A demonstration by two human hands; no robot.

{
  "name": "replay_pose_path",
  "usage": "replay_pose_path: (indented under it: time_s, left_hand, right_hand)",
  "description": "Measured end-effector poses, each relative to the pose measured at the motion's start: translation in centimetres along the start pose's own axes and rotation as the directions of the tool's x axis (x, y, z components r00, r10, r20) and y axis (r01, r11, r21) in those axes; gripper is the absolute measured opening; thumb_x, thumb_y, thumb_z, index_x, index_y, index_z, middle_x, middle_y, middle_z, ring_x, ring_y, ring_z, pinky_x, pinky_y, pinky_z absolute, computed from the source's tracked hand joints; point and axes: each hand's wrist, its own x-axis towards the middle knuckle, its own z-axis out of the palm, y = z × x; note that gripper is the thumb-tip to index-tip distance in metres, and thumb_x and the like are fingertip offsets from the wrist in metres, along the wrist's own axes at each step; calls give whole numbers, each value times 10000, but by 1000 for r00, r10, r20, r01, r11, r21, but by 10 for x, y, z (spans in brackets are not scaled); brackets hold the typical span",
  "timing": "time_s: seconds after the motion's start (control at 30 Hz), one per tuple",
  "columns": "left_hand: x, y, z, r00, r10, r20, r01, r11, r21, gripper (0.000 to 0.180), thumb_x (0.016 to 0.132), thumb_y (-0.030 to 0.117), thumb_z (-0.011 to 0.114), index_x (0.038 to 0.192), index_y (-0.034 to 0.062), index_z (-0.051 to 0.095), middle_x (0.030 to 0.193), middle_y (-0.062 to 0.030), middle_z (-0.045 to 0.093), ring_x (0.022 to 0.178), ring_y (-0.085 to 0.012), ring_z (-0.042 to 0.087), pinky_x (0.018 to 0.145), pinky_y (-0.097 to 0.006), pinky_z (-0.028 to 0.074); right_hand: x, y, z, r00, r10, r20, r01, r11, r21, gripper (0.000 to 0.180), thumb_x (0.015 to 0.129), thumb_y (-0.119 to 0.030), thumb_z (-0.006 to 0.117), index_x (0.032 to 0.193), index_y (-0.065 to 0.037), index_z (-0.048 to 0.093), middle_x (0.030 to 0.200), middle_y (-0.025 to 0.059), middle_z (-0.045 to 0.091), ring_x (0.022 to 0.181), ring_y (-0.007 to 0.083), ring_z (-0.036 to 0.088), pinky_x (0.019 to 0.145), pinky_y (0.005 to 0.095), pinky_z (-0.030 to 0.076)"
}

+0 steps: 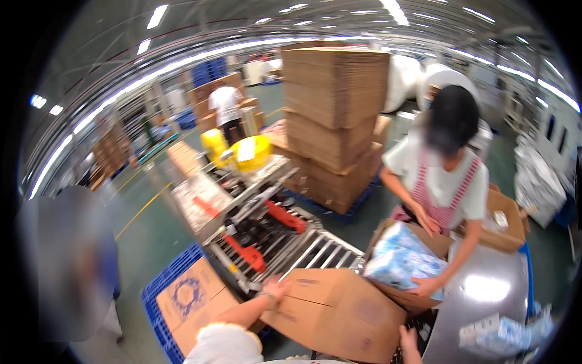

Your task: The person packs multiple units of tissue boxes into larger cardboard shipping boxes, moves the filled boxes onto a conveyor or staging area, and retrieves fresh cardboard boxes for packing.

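Note:
A brown cardboard box [336,312] lies tilted in front of me at the end of a roller conveyor. My left hand [276,291] grips its left side, the fingers partly hidden by the edge. Against the box's right side, near the bottom of the view, is my right hand [410,343], its fingers curled at the cardboard. Just beyond stands an open carton [388,230] filled with blue-and-white plastic packs [405,258]. A co-worker in a checked apron has both hands on those packs.
The conveyor [324,252] joins a machine with red arms and a yellow tape roll [251,153]. Flattened cartons [333,91] are stacked high behind it. At left, a printed carton [195,297] rests on a blue pallet [159,324]. A metal table [485,291] holds more packs.

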Motion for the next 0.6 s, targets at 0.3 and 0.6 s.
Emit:
replay_pose_path:
  time_s: [0.3, 0.6]
  left_hand:
    - [10, -64, 40, 677, -585, 446, 724, 423, -545, 1092, 840, 911, 359, 1573, 102, 338, 1556, -126, 455, 1387, -320, 457, 1094, -703, 289]
    - [13, 179, 192, 941, 222, 254, 159, 372, -915, 783, 1050, 588, 418, 1584, 37, 261, 1541, -121, 440, 1433, -243, 378, 1189, -382, 299]
  right_hand:
    - [-168, -220, -34, 739, -312, 597, -38, 865, 500, 387, 1011, -248, 602, 1268, 38, 650, 1128, 113, 738, 1002, 242, 708, 905, 353, 540]
    - [-169, -203, -28, 606, -317, 729, 252, 946, 202, 765, 1064, -546, 398, 1568, 13, 265, 1639, 205, 264, 1533, 309, 222, 1239, 432, 187]
